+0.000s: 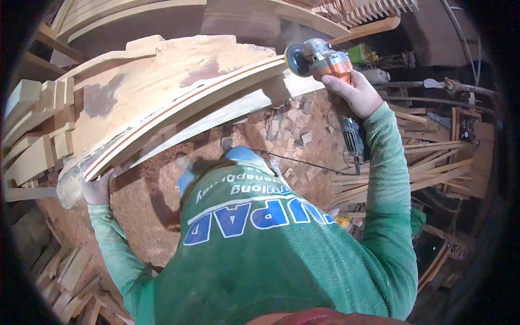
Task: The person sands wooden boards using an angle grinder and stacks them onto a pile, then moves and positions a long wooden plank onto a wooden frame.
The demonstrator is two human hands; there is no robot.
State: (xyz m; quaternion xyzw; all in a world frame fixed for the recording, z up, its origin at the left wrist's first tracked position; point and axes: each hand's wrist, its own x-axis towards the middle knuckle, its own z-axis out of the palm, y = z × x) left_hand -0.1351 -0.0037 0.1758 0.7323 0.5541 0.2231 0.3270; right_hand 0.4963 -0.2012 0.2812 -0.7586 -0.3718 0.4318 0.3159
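Note:
My right hand is closed around the body of an angle grinder with an orange and silver housing. Its round sanding disc is at the right end of a long curved wooden piece, seemingly touching it. A thin reddish stripe runs along the upper edge of that wood. At the opposite end, my left hand grips the piece, its fingers partly hidden beneath. Under the wood is a dust-covered worktable.
Stacked wood blocks stand at the left. Offcuts litter the dusty floor, and long wood strips lie at the right. A dark power tool hangs or rests below my right wrist, with a cord across the floor.

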